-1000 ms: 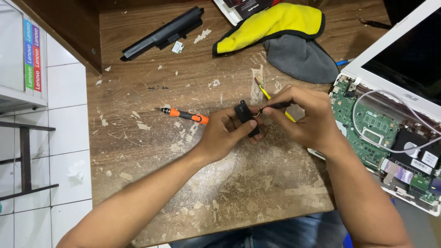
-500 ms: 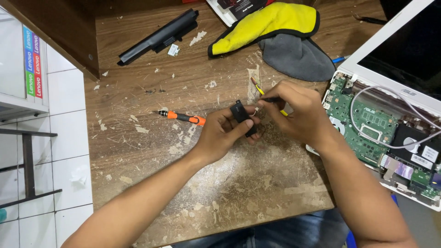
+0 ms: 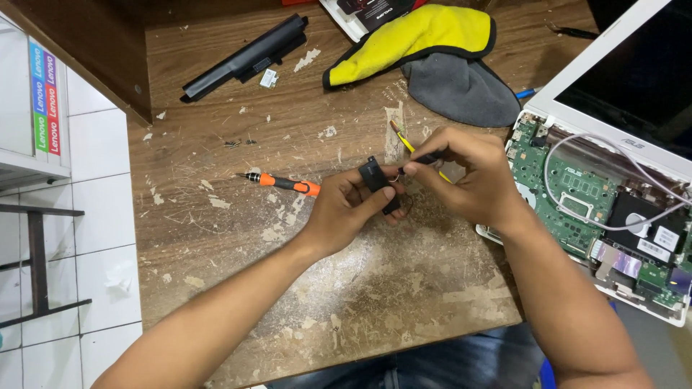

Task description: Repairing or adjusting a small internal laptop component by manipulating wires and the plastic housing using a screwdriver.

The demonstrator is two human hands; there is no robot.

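Note:
My left hand point(image 3: 347, 207) grips a small black plastic part point(image 3: 376, 179) over the middle of a worn wooden table point(image 3: 238, 194). My right hand point(image 3: 463, 174) pinches a thin dark tool point(image 3: 424, 160) whose tip meets that part. A yellow-handled tool point(image 3: 404, 141) lies on the table just behind my right hand, partly hidden by it. An orange-and-black screwdriver point(image 3: 282, 184) rests on the table to the left of my left hand.
An opened white laptop point(image 3: 613, 202) with its green circuit board and white cable showing sits at the right. A long black battery point(image 3: 244, 59) lies at the back left. A yellow cloth point(image 3: 411, 36) and a grey cloth point(image 3: 461, 90) lie at the back. White tiled floor is left.
Both hands and the black part stay together over the table's middle; the view has shifted slightly. The grip looks the same.

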